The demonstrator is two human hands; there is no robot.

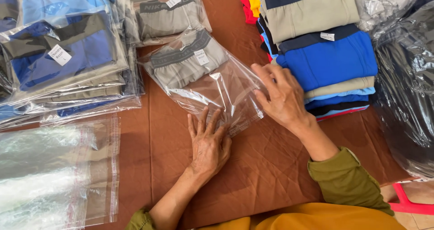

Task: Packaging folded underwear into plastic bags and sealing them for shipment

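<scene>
Mustard-yellow cloth of the person's lap (316, 218) sits lowest, below both wrists. Left hand (208, 144) lies flat, fingers spread, pressing the open end of the clear plastic bag holding folded grey underwear (190, 63) onto the rust-brown tablecloth (266, 166). Right hand (282, 96), fingers extended, presses the bag's right edge, pinching nothing. Just beyond its fingertips stands 1 stack of unbagged folded garments (325, 53). Slippery film could crease or slide, likely sealing the flap crooked.
</scene>
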